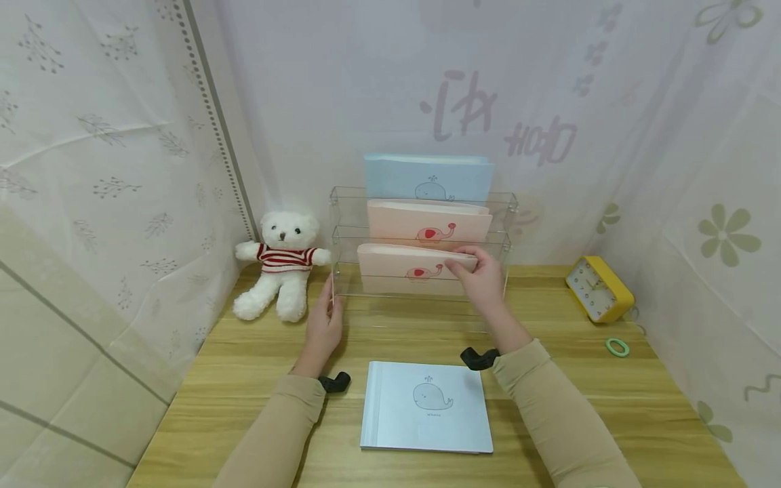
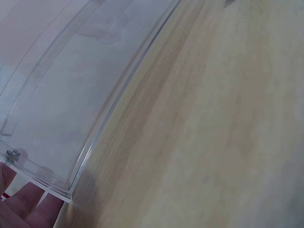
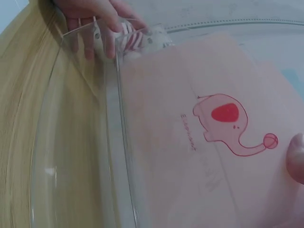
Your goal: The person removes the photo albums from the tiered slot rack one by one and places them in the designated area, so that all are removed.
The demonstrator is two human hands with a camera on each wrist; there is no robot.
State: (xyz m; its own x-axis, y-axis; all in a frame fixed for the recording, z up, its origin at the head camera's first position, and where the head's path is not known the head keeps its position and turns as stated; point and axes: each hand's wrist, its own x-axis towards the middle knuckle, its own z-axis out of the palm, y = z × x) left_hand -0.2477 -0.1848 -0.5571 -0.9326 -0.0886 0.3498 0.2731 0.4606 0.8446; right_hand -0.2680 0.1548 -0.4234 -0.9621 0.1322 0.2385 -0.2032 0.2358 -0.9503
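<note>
A clear acrylic rack with stepped tiers stands on the table near the back wall. My right hand pinches the upper right corner of a pink elephant booklet in the front tier, thumb on its cover and fingers behind. Low on the rack's left side, my left hand holds the edge; its fingers show beside the clear panel in the left wrist view. Behind the front booklet stand another pink elephant booklet and, highest, a blue whale booklet.
Flat on the table in front lies a whale-covered booklet stack. A white teddy bear in a striped shirt sits left of the rack. To the right are a yellow alarm clock and a green ring. Patterned curtains surround the table.
</note>
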